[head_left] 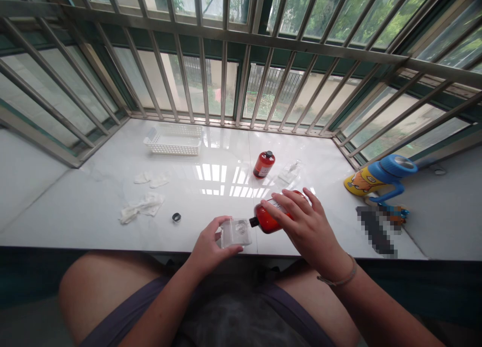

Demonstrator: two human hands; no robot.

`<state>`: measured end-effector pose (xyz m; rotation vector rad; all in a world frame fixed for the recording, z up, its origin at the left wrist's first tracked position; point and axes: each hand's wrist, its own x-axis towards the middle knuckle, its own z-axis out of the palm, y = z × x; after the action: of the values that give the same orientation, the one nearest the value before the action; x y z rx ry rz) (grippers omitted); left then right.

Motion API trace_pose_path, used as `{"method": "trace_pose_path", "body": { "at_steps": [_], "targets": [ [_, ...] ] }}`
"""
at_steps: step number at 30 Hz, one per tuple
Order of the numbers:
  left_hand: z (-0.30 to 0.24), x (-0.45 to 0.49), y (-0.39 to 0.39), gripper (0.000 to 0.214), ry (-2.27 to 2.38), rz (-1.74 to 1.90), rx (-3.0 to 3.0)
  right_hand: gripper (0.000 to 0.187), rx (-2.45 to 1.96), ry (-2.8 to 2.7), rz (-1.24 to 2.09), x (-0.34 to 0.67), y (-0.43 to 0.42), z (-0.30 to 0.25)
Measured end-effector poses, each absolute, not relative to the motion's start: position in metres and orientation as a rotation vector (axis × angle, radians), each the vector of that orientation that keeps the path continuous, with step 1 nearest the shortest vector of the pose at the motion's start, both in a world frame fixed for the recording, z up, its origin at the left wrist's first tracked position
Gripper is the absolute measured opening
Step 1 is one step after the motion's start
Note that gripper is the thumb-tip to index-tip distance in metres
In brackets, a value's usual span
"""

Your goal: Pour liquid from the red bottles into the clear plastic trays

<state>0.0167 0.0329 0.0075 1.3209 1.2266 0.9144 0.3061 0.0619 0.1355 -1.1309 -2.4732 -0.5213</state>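
At the front edge of the white stone sill, the left hand grips a clear plastic case, its fingers curled around the case's near side. The right hand closes over a red plastic bottle, which lies tipped almost flat at 1 o'clock from the case, its black tip pointing at 9 o'clock and just beside the case. The work in hand at this moment is bringing these 2 things together. The bottle's red colour hides how full it is, and no liquid shows leaving it. Something round sits inside the case, but what it is cannot be told. A 2nd red bottle stands upright with a black cap at 12 o'clock, near a small clear plastic bag. An empty-looking white plastic basket sits at 11 o'clock, and a small black ring lies at 9 o'clock.
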Motion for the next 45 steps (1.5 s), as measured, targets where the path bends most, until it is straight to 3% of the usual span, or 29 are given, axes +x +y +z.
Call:
{"method": "trace_pose_path", "body": {
  "at_steps": [45],
  "targets": [
    [0.009, 0.020, 0.031, 0.078, 1.218, 0.976, 1.242, 0.057, -1.088, -2.531, -0.575, 0.302, 0.066, 0.146]
  ]
}}
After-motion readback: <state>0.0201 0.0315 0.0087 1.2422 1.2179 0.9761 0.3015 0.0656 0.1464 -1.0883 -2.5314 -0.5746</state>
